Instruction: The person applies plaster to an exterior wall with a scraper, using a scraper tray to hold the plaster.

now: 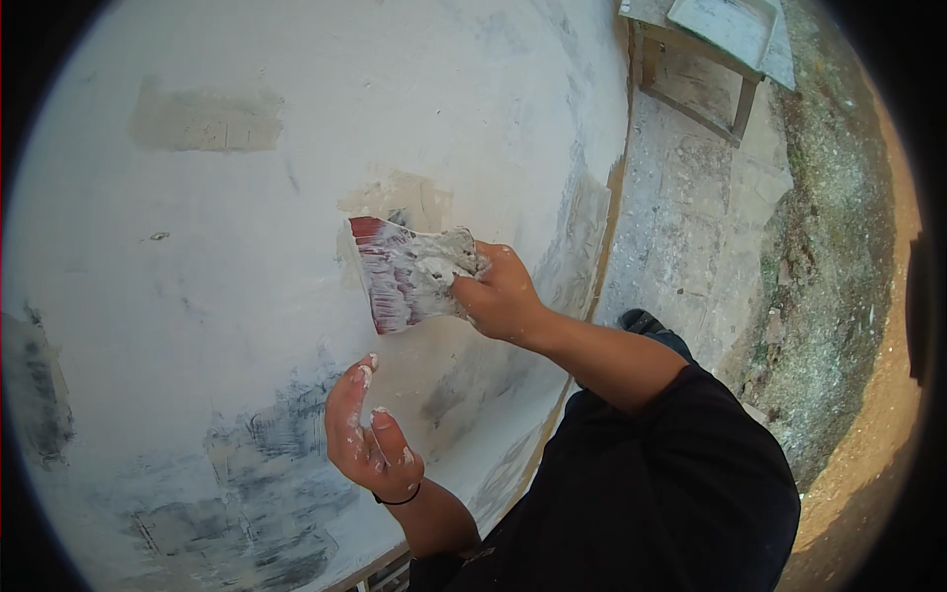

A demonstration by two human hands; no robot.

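Observation:
My right hand [501,294] is closed round the handle end of a wide putty knife [400,276]. Its reddish blade is smeared with white putty, and a thick lump of putty [449,259] sits close to my fingers. The blade's wide edge lies at or very near a beige filled patch [419,192] on the whitish wall [247,237]; whether it touches cannot be told. Lower and to the left, my left hand [375,434] is held up with fingers curved and apart, holding nothing. White putty dots its fingertips, and a dark band circles the wrist.
Another beige patch [209,118] shows at the wall's upper left, and dark grey smears [266,493] at its lower left. A small table [691,49] with a white tray [755,30] stands at the upper right. Paved floor [691,187] and mossy ground [834,197] run alongside the wall.

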